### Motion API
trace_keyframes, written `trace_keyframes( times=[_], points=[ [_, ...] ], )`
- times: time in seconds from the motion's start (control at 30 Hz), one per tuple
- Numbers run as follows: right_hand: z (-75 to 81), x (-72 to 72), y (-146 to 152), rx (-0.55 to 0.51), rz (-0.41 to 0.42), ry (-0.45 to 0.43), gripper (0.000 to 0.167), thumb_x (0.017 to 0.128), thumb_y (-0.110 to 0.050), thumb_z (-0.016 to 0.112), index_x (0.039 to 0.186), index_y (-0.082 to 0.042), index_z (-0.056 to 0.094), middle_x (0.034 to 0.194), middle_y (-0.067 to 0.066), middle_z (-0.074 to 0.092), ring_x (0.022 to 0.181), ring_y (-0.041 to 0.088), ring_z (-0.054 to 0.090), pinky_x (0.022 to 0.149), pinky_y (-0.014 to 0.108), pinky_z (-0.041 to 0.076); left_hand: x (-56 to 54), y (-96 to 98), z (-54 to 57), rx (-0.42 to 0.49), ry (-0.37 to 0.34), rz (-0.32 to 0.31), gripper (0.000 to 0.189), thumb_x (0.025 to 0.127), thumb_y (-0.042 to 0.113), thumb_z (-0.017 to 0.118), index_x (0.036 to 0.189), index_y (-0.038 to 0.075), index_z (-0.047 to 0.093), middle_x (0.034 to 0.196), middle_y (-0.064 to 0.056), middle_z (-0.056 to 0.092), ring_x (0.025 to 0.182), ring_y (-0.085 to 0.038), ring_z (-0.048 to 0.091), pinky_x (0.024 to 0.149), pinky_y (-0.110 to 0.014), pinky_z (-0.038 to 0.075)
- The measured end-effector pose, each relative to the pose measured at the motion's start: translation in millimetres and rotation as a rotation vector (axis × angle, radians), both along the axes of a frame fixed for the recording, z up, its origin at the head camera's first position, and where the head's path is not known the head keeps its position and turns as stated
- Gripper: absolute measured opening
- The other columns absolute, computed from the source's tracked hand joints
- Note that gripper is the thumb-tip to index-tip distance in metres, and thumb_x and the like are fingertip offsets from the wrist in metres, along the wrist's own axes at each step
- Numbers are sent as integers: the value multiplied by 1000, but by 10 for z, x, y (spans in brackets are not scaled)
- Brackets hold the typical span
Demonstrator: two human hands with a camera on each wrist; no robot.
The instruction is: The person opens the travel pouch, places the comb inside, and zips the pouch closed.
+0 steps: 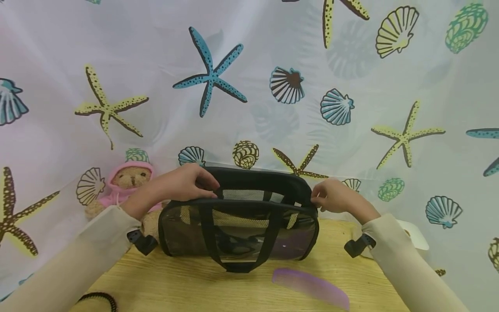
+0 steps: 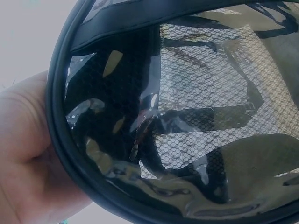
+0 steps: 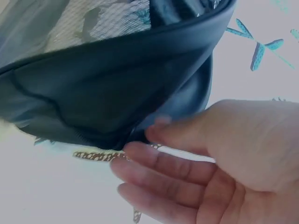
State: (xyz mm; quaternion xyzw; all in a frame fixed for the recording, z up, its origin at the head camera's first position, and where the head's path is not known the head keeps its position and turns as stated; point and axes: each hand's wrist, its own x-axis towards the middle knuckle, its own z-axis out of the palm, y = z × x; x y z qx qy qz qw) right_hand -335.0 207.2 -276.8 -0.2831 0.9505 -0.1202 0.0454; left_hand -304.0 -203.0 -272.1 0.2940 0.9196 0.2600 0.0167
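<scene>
A see-through bag with black trim, mesh and a hanging strap handle stands on the table, its top gaping. My left hand holds the top edge at the left end, fingers bent over the rim. In the left wrist view, part of that hand shows beyond the bag's clear end panel. At the right end, my right hand pinches the black upper corner. The right wrist view has the thumb and forefinger of this hand at the corner of the dark trim. Dark and purple shapes show through the front panel.
A purple comb lies in front of the bag. To the left sits a teddy bear in a pink hood, partly behind my arm. A black coiled band is near the front left, and a white object is behind my right forearm.
</scene>
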Motion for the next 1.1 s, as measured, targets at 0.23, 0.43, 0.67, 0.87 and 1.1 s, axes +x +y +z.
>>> trace_keyframes(
  times=[0.23, 0.43, 0.67, 0.87, 1.1],
  points=[
    [-242, 135, 232, 85, -138, -234, 18, 103, -4, 54, 104, -1, 72, 87, 12, 73, 74, 21, 74, 66, 34, 62, 1, -14, -8, 2, 0, -2, 29, 94, 19, 76, 118, 2, 75, 115, -16, 76, 103, -25, 75, 88, -36, 62],
    [-721, 219, 402, 250, -238, -461, 18, 91, -25, 79, 104, -14, 73, 100, 7, 74, 88, 26, 74, 78, 47, 63, -10, -5, 2, -2, 6, -4, 29, 95, 20, 76, 118, 2, 75, 116, -17, 76, 104, -26, 75, 89, -36, 62],
    [-1376, 259, 528, 331, -258, -565, 56, 71, -42, 93, 110, -17, 61, 116, 10, 65, 95, 30, 68, 79, 55, 60, -31, 35, 11, -2, -7, -11, 29, 95, 19, 76, 118, 1, 75, 116, -16, 76, 104, -25, 75, 89, -36, 62],
    [-1509, 471, 452, 205, -144, -443, 47, 64, -20, 96, 94, -13, 59, 91, 1, 59, 76, 18, 57, 65, 35, 52, -54, 61, 39, -9, -7, -5, 29, 94, 18, 76, 118, 2, 76, 114, -14, 77, 105, -26, 75, 90, -36, 61],
    [-1495, 521, 258, 123, 0, -436, 42, 66, -14, 95, 91, -14, 62, 84, -4, 58, 74, 9, 50, 67, 26, 44, -2, -6, 5, -19, -12, 10, 29, 95, 20, 76, 118, 2, 76, 115, -15, 77, 103, -25, 75, 89, -36, 61]
  ],
)
